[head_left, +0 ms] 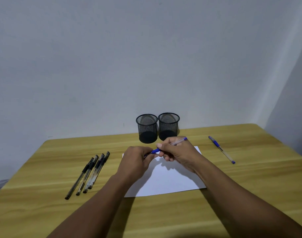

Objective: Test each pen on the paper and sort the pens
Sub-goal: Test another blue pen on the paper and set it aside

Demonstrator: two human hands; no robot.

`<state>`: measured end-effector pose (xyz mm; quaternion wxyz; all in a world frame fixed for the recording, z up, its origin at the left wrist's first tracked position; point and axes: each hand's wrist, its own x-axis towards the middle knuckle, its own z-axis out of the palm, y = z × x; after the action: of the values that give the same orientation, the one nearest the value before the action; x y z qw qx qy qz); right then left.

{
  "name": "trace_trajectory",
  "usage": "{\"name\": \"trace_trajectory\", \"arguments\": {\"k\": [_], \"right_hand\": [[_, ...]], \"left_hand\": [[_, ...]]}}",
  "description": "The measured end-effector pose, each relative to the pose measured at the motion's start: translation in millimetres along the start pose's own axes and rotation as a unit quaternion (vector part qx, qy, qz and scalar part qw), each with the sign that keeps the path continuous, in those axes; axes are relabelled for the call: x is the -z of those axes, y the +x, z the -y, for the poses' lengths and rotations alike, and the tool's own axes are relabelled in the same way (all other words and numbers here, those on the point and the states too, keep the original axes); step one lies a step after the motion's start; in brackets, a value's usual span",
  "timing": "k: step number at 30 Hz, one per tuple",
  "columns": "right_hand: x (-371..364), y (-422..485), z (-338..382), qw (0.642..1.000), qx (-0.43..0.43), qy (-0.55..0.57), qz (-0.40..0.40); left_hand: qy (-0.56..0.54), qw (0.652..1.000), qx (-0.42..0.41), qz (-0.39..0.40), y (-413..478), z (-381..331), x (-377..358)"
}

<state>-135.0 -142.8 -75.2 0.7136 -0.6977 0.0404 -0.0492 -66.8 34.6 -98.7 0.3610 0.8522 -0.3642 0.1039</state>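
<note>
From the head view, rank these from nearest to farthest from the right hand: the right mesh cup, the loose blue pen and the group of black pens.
Measured from the right hand:
1. The right mesh cup, just behind the hand by the wall.
2. The loose blue pen, lying off to its right on the table.
3. The group of black pens, far across on the left, beyond the left hand.

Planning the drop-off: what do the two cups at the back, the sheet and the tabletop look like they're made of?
Left cup and right cup: black mesh, probably metal; you see through the fine grid, with solid rims.
Sheet: plain white paper, matte, lying flat.
Table: yellowish wood-grain surface with a slight sheen, possibly laminate rather than solid wood.
</note>
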Motion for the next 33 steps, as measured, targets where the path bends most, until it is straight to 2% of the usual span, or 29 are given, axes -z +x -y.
{"name": "trace_trajectory", "arguments": {"k": [3,8,10,12,14,18,21,26,29,33], "right_hand": [[22,-1,15,0.998,-0.042,-0.037,0.022],[52,-2,42,0.977,-0.154,-0.097,0.116],[58,-4,46,0.968,-0.167,-0.134,0.131],[62,-6,46,0.954,-0.145,-0.229,0.125],[63,-8,40,0.94,-0.117,-0.304,0.103],[77,-14,37,0.931,-0.091,-0.352,0.025],[111,-21,37,0.924,-0.058,-0.365,-0.094],[152,-28,15,0.874,-0.046,-0.407,-0.263],[148,-28,-9,0.847,-0.052,-0.44,-0.294],[142,-28,-33,0.802,-0.048,-0.53,-0.271]], "left_hand": [[-0.005,1.0,0.017,0.013,6,-5,-1],[0.028,0.999,0.032,0.002,9,-13,-13],[0.046,0.998,0.041,0.005,11,-15,-21],[0.07,0.997,0.041,0.012,12,-18,-31],[0.074,0.996,0.05,0.01,14,-24,-40],[0.048,0.994,0.092,0.031,16,-36,-54],[0.086,0.991,0.085,0.064,16,-41,-63],[0.157,0.981,0.048,0.108,19,-44,-74],[0.188,0.973,0.041,0.128,17,-45,-77],[0.2,0.972,0.037,0.117,15,-40,-76]]}}
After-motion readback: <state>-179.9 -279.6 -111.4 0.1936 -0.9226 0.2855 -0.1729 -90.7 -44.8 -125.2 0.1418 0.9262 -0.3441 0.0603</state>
